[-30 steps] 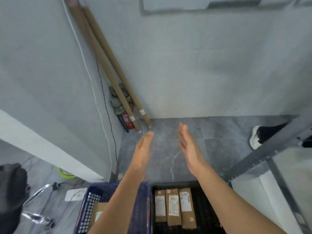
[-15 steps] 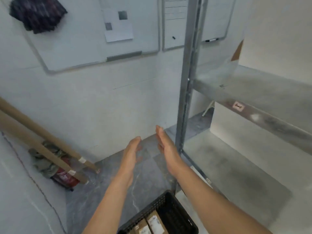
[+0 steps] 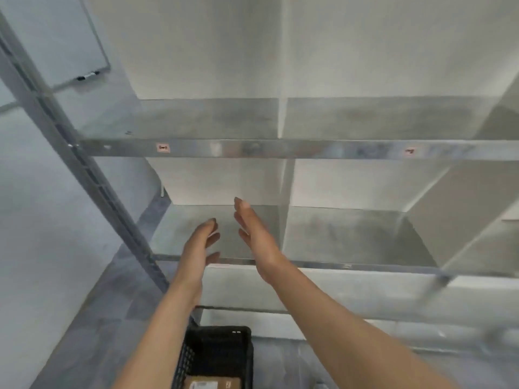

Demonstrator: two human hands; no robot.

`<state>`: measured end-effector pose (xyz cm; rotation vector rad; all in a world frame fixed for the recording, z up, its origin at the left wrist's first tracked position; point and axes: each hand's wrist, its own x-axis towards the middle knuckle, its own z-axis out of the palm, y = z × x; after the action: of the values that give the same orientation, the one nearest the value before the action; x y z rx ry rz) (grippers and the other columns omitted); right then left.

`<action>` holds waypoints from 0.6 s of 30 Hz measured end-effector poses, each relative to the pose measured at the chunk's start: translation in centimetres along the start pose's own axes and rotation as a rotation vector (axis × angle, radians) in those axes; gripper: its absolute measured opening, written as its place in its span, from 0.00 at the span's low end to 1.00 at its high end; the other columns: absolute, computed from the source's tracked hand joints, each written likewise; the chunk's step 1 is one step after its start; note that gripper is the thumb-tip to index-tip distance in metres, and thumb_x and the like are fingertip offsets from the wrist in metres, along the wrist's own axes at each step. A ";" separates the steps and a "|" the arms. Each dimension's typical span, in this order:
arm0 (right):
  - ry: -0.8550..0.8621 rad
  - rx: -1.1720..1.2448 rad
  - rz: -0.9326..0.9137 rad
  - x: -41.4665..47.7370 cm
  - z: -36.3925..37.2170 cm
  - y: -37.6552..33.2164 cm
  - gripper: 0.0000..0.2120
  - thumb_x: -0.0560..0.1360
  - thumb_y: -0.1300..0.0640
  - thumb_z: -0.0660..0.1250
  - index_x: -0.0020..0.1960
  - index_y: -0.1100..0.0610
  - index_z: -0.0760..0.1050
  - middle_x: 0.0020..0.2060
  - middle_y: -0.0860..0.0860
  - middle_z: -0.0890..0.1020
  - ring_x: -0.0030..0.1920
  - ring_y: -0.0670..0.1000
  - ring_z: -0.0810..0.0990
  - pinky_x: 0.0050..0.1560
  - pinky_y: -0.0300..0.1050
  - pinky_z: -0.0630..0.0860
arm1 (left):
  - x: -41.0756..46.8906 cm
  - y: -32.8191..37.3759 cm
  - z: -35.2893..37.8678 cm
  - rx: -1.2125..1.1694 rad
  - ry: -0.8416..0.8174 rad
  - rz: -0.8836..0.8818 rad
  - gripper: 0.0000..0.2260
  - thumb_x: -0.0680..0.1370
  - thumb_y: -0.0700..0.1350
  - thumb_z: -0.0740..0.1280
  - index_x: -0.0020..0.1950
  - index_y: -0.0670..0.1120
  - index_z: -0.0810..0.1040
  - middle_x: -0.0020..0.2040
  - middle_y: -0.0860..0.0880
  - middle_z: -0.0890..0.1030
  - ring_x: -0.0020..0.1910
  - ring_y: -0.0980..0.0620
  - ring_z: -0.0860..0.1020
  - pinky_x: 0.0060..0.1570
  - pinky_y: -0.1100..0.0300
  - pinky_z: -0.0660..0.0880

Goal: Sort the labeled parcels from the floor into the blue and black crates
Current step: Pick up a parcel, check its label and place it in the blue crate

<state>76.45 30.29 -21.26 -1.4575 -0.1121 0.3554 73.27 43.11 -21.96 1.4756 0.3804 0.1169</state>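
Observation:
Both arms reach forward, palms facing each other, in front of a metal shelf unit. My left hand (image 3: pixel 200 247) is open, fingers slightly apart, holding nothing. My right hand (image 3: pixel 257 237) is open too, fingers straight, also empty. Below my arms the black crate (image 3: pixel 224 349) stands on the floor at the bottom edge. A brown labeled parcel (image 3: pixel 213 383) lies inside it, only partly in view. The blue crate is out of view, and I see no parcels on the floor.
A galvanised shelf unit (image 3: pixel 280 148) fills the view, with a slanted upright post (image 3: pixel 92 178) at the left. White panels stand behind its shelves. A whiteboard (image 3: pixel 56 43) with a marker hangs on the left wall. Grey tiled floor (image 3: pixel 92 332) lies at the lower left.
My view has swung right and up, from the corner with cardboard tubes and both crates to the shelf unit. The blue crate has left the view. Both hands stay open and empty.

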 end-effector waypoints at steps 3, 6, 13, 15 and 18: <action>0.105 0.008 -0.042 -3.0 -4.7 -0.6 0.46 0.69 0.16 0.57 0.82 0.37 0.64 0.81 0.38 0.66 0.81 0.44 0.64 0.84 0.56 0.57 | -1.0 0.1 5.5 -0.008 -0.141 -0.006 0.15 0.86 0.53 0.59 0.68 0.52 0.77 0.65 0.55 0.81 0.65 0.55 0.79 0.64 0.47 0.75; 0.239 0.023 -0.063 -6.7 -9.9 -1.0 0.41 0.74 0.22 0.56 0.81 0.41 0.66 0.77 0.36 0.70 0.79 0.43 0.67 0.83 0.55 0.60 | -2.3 -0.5 10.9 0.007 -0.290 -0.034 0.13 0.85 0.54 0.60 0.65 0.53 0.80 0.63 0.55 0.83 0.64 0.55 0.80 0.62 0.48 0.76; 0.613 0.108 -0.079 -17.3 -24.2 0.0 0.38 0.78 0.24 0.56 0.83 0.42 0.64 0.81 0.39 0.67 0.81 0.44 0.65 0.84 0.57 0.58 | -8.9 -3.2 26.5 0.110 -0.627 -0.064 0.16 0.85 0.56 0.59 0.66 0.52 0.80 0.62 0.55 0.84 0.63 0.55 0.81 0.61 0.48 0.77; 0.715 0.141 -0.085 -21.2 -28.5 0.5 0.29 0.81 0.27 0.56 0.77 0.38 0.70 0.75 0.35 0.73 0.78 0.41 0.68 0.83 0.55 0.59 | -12.2 -4.2 31.7 0.139 -0.725 -0.084 0.15 0.85 0.55 0.60 0.65 0.52 0.81 0.62 0.55 0.84 0.63 0.55 0.80 0.60 0.49 0.76; 0.876 0.201 -0.084 -27.4 -34.8 1.7 0.33 0.80 0.26 0.57 0.80 0.39 0.69 0.78 0.36 0.70 0.78 0.41 0.67 0.83 0.55 0.60 | -17.8 -6.0 38.7 0.167 -0.856 -0.115 0.14 0.84 0.56 0.61 0.63 0.52 0.81 0.61 0.54 0.84 0.63 0.54 0.80 0.57 0.51 0.76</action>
<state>60.36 -10.91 -23.26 -1.2917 0.5506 -0.3493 68.06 0.40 -22.85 1.5200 -0.2296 -0.6372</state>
